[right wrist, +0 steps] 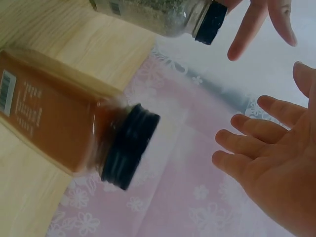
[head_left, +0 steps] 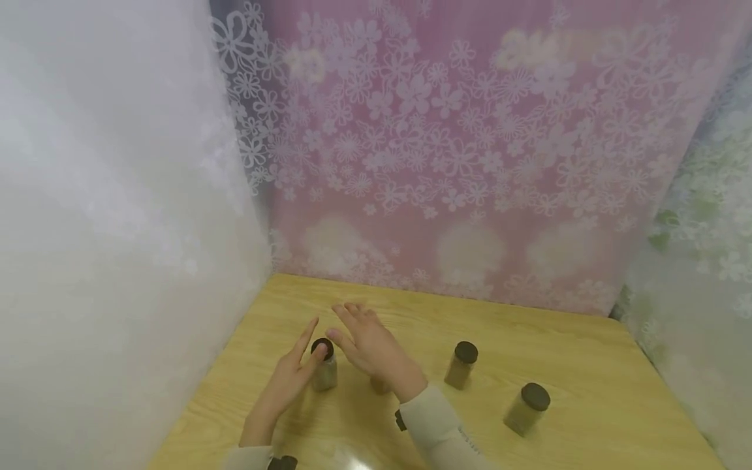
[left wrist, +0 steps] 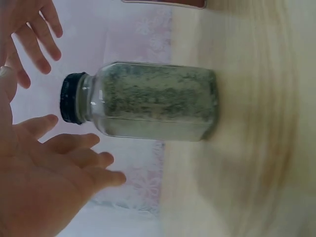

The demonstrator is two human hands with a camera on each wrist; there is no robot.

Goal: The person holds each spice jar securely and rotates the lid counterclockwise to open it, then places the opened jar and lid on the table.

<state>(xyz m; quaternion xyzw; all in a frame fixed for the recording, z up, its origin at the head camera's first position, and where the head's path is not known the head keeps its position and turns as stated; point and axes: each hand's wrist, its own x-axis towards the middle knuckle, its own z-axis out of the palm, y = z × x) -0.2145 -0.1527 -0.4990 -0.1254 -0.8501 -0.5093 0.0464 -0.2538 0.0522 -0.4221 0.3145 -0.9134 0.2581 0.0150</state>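
Observation:
A clear glass jar of dried green herbs [left wrist: 158,101] with a black screw lid stands upright on the wooden table. My left hand [head_left: 288,382] is right beside that lid, its thumb overlapping the lid in the head view and its fingers spread. To the right, my right hand [head_left: 376,349] hovers palm down with extended fingers and holds nothing. Below its wrist stands a jar of orange-brown powder [right wrist: 54,108], black-lidded and bearing a barcode label; in the head view the right hand mostly hides it.
Two more black-lidded jars stand to the right: one spice jar [head_left: 460,371] farther back, another spice jar [head_left: 525,412] nearer the front right. Behind the wooden table [head_left: 617,372] hangs a pink flowered curtain [head_left: 446,163], and a white sheet [head_left: 117,228] closes off the left side.

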